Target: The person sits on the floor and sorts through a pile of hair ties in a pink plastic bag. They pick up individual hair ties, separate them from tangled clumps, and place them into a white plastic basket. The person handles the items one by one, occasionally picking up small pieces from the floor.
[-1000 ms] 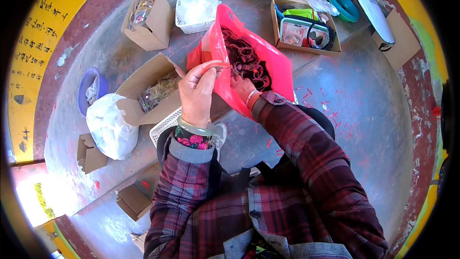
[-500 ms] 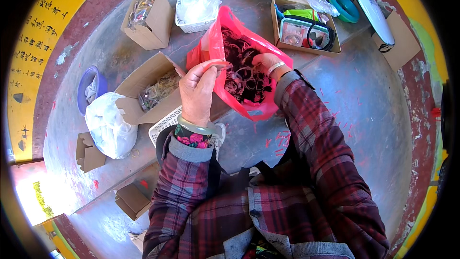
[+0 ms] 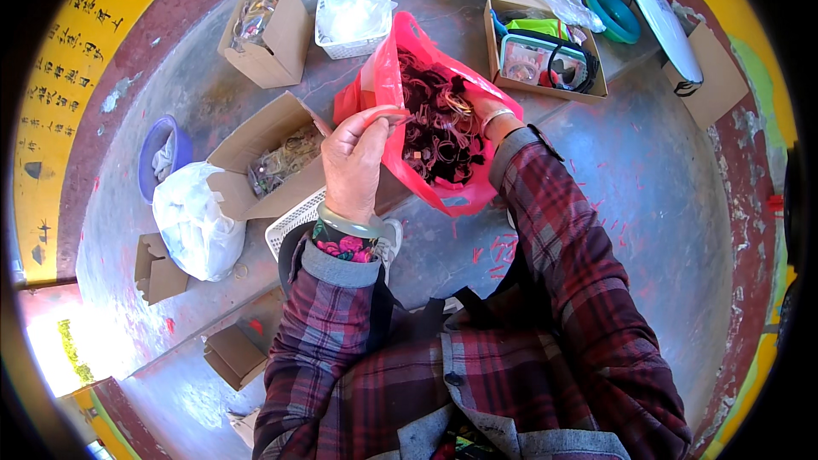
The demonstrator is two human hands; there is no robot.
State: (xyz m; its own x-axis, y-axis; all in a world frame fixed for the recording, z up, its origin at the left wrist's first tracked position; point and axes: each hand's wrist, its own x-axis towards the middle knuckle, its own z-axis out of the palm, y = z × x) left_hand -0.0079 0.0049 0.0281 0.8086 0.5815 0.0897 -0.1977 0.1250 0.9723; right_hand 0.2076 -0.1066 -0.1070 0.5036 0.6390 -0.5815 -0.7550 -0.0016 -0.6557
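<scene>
A red plastic bag (image 3: 388,77) stands open in front of me. Dark reddish-black loops (image 3: 441,128), like elastic bands or cords, fill it in a tangled heap. My left hand (image 3: 354,162) is closed in a pinch on the bag's left rim, thumb against the fingers, with a pale bangle on the wrist. From the right side my right hand (image 3: 488,108) reaches down inside the bag among the loops. Its fingers are hidden by the bag's contents and edge, so what they hold does not show.
To the left are a cardboard box of clear packets (image 3: 298,123), a white plastic bag (image 3: 200,226) and a purple basin (image 3: 181,143). Beyond the red bag are another carton (image 3: 285,34), a white basket (image 3: 332,49), a box of supplies (image 3: 554,92) and a teal basin (image 3: 615,13).
My right hand has moved deeper into the bag, toward its right wall, and the loops have shifted around it. My left hand keeps its pinch on the rim.
</scene>
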